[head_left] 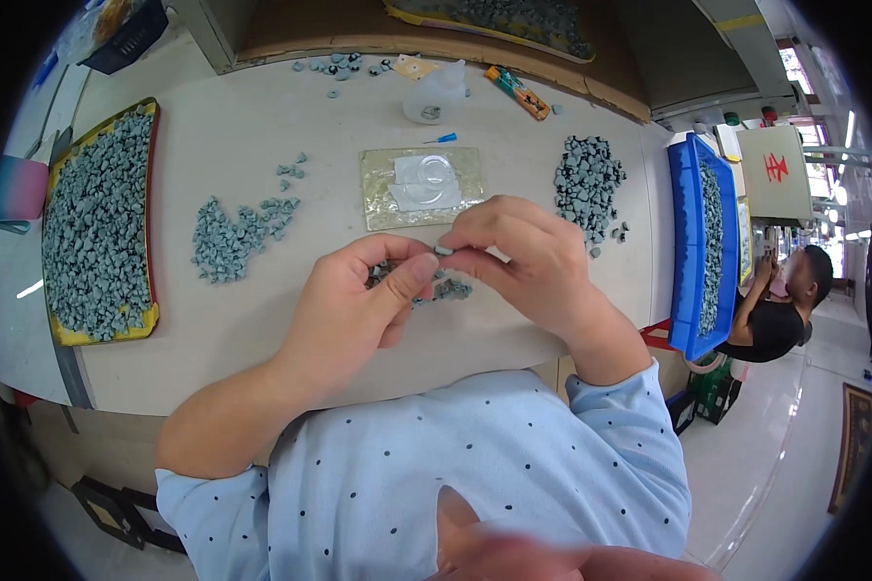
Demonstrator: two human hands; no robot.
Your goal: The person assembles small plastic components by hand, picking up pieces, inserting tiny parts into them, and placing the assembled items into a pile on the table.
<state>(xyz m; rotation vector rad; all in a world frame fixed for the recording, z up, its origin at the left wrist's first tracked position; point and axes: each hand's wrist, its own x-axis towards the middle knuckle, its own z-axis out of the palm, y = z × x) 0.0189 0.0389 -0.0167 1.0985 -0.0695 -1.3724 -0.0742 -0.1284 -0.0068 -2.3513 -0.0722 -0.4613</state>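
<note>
The left hand [358,290] and right hand [533,250] are pinching one grey-blue piece [443,251] in nearly closed fingers [412,275] above the table [233,126], seemingly mid-work, with left heap [225,239] and right heap [587,182] remaining loose.

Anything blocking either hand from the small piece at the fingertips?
Nothing visible. The right hand pinches the small pale piece; the left hand is right beside it, contact unclear. Loose pieces lie beneath, not between.

Passages exist between the tray [151,316] and left stone pile [225,244], and between the flat pad [375,198] and right stone pile [585,184]. The blue bin [686,242] (raised walls) obstructs the table's [194,334] right edge.
</note>
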